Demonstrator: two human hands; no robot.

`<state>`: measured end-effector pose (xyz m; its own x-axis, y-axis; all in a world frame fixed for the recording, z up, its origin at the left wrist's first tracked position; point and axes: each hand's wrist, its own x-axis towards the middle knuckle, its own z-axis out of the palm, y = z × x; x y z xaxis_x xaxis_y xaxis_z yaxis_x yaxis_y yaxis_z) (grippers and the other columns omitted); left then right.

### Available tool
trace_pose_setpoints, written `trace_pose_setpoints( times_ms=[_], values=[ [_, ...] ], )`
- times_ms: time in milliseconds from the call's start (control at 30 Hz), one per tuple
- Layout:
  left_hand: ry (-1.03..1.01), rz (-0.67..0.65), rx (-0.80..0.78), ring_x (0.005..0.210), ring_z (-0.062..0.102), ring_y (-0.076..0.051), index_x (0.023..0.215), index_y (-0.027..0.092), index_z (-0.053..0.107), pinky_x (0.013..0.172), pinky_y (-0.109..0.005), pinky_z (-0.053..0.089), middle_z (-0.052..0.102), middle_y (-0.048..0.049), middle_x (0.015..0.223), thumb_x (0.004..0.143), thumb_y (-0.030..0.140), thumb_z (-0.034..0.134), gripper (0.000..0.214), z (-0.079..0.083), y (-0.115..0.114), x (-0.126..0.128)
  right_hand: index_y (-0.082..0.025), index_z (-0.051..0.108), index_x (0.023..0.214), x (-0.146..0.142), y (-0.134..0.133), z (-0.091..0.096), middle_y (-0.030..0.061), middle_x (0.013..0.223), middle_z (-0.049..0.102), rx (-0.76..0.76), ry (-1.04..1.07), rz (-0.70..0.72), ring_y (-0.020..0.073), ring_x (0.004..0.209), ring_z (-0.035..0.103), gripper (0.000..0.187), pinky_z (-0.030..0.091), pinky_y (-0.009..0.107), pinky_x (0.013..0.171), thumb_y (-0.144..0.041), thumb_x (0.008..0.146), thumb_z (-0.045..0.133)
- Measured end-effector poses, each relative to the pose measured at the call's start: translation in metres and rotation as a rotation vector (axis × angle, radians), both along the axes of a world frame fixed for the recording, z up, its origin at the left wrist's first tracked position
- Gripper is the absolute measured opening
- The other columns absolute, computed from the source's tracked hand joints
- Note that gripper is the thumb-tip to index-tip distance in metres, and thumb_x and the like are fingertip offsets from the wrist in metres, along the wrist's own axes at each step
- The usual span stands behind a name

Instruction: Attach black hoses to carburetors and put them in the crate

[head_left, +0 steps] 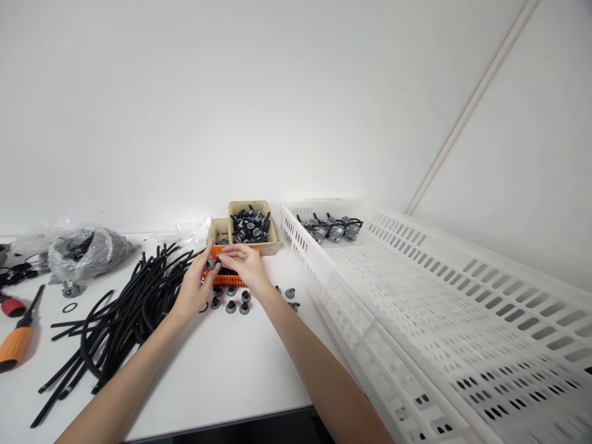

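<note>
My left hand (195, 285) and my right hand (244, 264) meet over a small orange basket (227, 280) on the white table. Together their fingertips pinch a small grey round fitting (211, 264). Several similar grey fittings (235, 304) lie loose on the table just in front of the hands. A pile of black rubber hoses (124, 305) spreads out to the left of my left hand.
Two beige bins (272, 242) behind the basket hold black and grey parts. A long white slotted crate (416, 308) on the right holds several assembled parts (330, 228) at its far end. A plastic bag (86, 250), an orange-handled screwdriver (18, 336) and a black ring (69, 307) lie at left.
</note>
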<state>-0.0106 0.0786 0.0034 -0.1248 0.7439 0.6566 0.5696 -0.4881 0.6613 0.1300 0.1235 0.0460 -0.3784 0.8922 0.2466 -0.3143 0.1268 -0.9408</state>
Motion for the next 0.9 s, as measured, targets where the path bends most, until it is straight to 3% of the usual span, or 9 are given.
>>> trace_pose_setpoints(
  times_ms=[167,267,367,533,900],
  values=[
    [-0.014,-0.027,-0.028,0.107,0.057,-0.020,0.148,0.026,0.033,0.095,-0.036,0.045,0.055,-0.0100,0.134,0.091,0.041,0.050,0.061,0.0008,-0.0001,0.0005,-0.017,0.068,0.083,-0.0004,-0.0001,-0.0013,0.0022,0.081,0.070,-0.038,0.027,0.014,0.0173,0.084,0.068,0.030,0.054,0.037,0.088,-0.029,0.060,0.082],
    [-0.052,-0.020,-0.062,0.095,0.061,-0.018,0.147,0.024,0.034,0.091,-0.036,0.048,0.059,-0.0100,0.128,0.091,0.044,0.049,0.061,0.0015,-0.0013,0.0015,-0.017,0.067,0.082,-0.0017,0.0001,-0.0011,0.0016,0.079,0.070,-0.033,0.068,-0.031,0.0171,0.083,0.068,0.031,0.054,0.038,0.090,-0.029,0.059,0.083],
    [-0.143,0.011,-0.094,0.087,0.065,-0.018,0.137,0.019,0.048,0.085,-0.037,0.051,0.066,-0.0099,0.112,0.091,0.047,0.048,0.054,0.0027,-0.0020,0.0014,-0.017,0.065,0.080,-0.0027,0.0009,0.0001,0.0017,0.080,0.069,0.022,0.100,-0.083,0.0172,0.084,0.068,0.029,0.053,0.038,0.092,-0.029,0.059,0.082],
    [-0.265,-0.006,-0.062,0.097,0.067,-0.022,0.115,0.018,0.062,0.090,-0.038,0.051,0.069,-0.0101,0.108,0.085,0.045,0.061,0.041,0.0033,-0.0013,0.0002,-0.018,0.064,0.079,-0.0027,0.0015,0.0016,0.0017,0.080,0.069,0.044,0.099,-0.099,0.0173,0.084,0.068,0.028,0.054,0.038,0.091,-0.029,0.060,0.082],
    [-0.212,-0.015,0.005,0.111,0.063,-0.023,0.122,0.020,0.062,0.101,-0.041,0.047,0.066,-0.0089,0.123,0.088,0.040,0.057,0.039,-0.0010,0.0017,-0.0050,-0.017,0.066,0.082,-0.0032,0.0006,-0.0014,0.0030,0.079,0.071,0.004,0.080,-0.038,0.0183,0.080,0.070,0.029,0.056,0.039,0.087,-0.033,0.063,0.080]
  ],
)
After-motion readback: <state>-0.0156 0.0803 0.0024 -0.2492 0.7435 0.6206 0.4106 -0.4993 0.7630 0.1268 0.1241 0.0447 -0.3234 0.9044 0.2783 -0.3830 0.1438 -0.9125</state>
